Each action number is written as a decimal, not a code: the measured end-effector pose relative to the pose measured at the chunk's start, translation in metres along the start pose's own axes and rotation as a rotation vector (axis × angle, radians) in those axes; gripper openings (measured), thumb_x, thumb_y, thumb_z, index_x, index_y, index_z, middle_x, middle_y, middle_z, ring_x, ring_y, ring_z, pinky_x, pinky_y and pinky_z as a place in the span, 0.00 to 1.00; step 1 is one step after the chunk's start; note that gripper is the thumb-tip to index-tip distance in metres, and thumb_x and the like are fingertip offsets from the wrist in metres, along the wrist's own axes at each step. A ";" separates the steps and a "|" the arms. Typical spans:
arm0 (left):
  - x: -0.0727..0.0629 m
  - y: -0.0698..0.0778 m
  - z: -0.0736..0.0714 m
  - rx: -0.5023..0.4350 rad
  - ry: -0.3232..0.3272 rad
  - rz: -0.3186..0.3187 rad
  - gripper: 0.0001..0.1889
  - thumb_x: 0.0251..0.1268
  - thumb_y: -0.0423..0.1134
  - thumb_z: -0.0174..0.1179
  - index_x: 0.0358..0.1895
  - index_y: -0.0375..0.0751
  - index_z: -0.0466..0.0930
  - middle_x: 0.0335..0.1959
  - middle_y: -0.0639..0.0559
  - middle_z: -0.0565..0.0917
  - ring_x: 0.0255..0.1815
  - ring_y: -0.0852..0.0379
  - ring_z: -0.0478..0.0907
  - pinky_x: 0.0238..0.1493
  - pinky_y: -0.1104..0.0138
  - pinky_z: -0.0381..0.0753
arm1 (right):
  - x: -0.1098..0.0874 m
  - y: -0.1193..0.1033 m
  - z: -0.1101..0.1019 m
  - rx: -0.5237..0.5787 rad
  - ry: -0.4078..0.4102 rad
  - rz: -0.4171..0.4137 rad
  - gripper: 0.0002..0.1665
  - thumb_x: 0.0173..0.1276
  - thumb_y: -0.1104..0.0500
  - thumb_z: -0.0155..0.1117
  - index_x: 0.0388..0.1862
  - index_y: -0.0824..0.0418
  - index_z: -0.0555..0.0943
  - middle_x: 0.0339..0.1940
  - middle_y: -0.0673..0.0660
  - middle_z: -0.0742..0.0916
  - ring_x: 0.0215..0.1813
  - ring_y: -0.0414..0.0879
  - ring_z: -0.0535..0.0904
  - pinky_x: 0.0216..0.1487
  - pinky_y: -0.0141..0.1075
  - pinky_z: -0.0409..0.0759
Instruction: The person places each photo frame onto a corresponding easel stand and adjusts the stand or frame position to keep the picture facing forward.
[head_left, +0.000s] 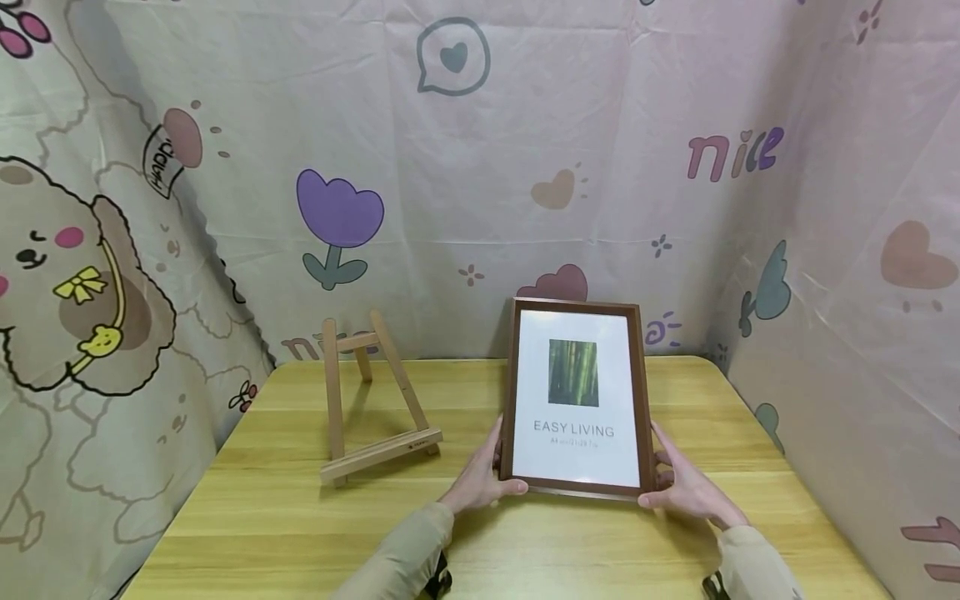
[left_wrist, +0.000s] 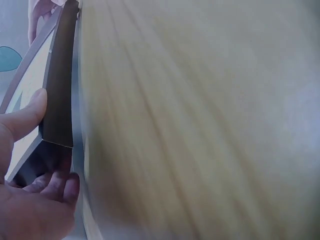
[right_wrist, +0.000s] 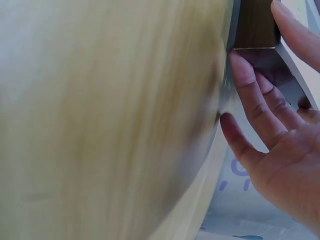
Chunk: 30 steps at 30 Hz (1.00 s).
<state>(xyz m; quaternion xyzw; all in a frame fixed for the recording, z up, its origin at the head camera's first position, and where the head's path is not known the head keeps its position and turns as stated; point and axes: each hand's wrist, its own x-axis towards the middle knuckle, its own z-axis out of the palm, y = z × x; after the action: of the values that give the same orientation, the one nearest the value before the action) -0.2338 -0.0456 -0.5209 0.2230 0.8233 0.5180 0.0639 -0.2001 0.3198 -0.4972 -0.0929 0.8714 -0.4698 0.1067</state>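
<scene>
An easel (head_left: 382,457) stands at nine o'clock from the picture frame (head_left: 576,400). The left hand (head_left: 480,478) clamps thumb and fingers on its seven-o'clock corner; top toward twelve, long axis twelve-to-six; the right hand (head_left: 681,485) clamps five o'clock.

Behind the bare fingers (right_wrist: 257,102) I saw a beige left sleeve (head_left: 405,554) and a matching right sleeve (head_left: 759,565), both softly creased. Farther back from the fingers, black pieces (head_left: 437,579) peeked out beside both sleeves, their shape unclear.
</scene>
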 end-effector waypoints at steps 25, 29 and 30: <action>0.000 -0.001 -0.003 -0.046 0.077 0.037 0.62 0.57 0.35 0.73 0.83 0.43 0.31 0.82 0.30 0.46 0.71 0.22 0.64 0.63 0.35 0.76 | 0.008 -0.008 0.008 -0.057 0.112 -0.076 0.78 0.53 0.65 0.79 0.84 0.51 0.30 0.73 0.87 0.59 0.64 0.83 0.70 0.63 0.65 0.77; -0.001 0.000 -0.005 -0.046 0.098 0.047 0.62 0.56 0.35 0.73 0.83 0.45 0.32 0.82 0.30 0.47 0.71 0.23 0.64 0.63 0.36 0.77 | 0.011 -0.009 0.010 -0.026 0.150 -0.122 0.76 0.52 0.67 0.79 0.85 0.51 0.34 0.67 0.84 0.69 0.58 0.75 0.79 0.59 0.55 0.83; -0.001 0.000 -0.006 -0.042 0.102 0.046 0.62 0.57 0.36 0.73 0.83 0.45 0.32 0.82 0.30 0.47 0.71 0.23 0.64 0.62 0.36 0.77 | 0.012 -0.009 0.010 -0.018 0.155 -0.137 0.76 0.52 0.67 0.78 0.85 0.51 0.34 0.66 0.83 0.70 0.57 0.72 0.80 0.58 0.52 0.84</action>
<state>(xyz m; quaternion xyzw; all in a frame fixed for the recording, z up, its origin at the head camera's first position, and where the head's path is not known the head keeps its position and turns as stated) -0.2347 -0.0507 -0.5186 0.2141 0.8091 0.5471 0.0146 -0.2078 0.3035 -0.4964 -0.1165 0.8728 -0.4739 0.0061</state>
